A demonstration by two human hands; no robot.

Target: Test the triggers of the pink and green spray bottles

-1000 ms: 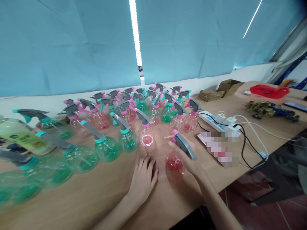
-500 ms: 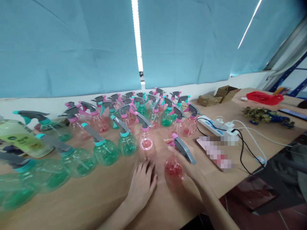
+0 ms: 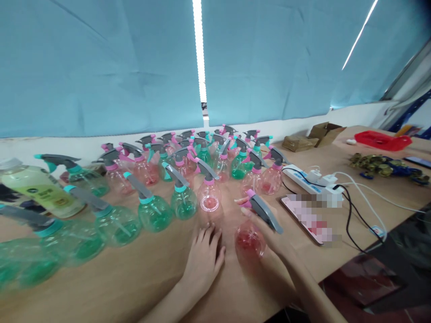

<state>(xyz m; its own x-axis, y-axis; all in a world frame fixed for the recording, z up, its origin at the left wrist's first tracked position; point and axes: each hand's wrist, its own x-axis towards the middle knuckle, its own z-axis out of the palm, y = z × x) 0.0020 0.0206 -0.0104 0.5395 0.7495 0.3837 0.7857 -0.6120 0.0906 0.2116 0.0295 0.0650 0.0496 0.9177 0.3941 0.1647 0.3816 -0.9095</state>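
My left hand (image 3: pixel 203 260) lies flat on the brown tabletop (image 3: pixel 134 278), fingers stretched forward and slightly apart, holding nothing. Just beyond its fingertips stands a clear pink spray bottle (image 3: pixel 209 199) with a grey and pink trigger head. In my right hand (image 3: pixel 278 235) is another pink spray bottle (image 3: pixel 249 241), gripped around the neck below its grey head. It is tilted, with its base towards me; whether the base touches the table I cannot tell. My fingers are partly hidden behind the bottle's head. Green spray bottles (image 3: pixel 155 213) stand in a row to the left.
Several more pink and green spray bottles crowd the back by the wall. A large labelled bottle (image 3: pixel 47 190) is at far left. On the right lie a phone (image 3: pixel 305 220), a white power strip (image 3: pixel 303 177) with cables, cardboard boxes (image 3: pixel 299 142) and a red tray (image 3: pixel 382 141).
The camera view has swung slightly left, so everything sits a little further right in the picture. Both hands and the held spray bottle keep nearly the same pose.
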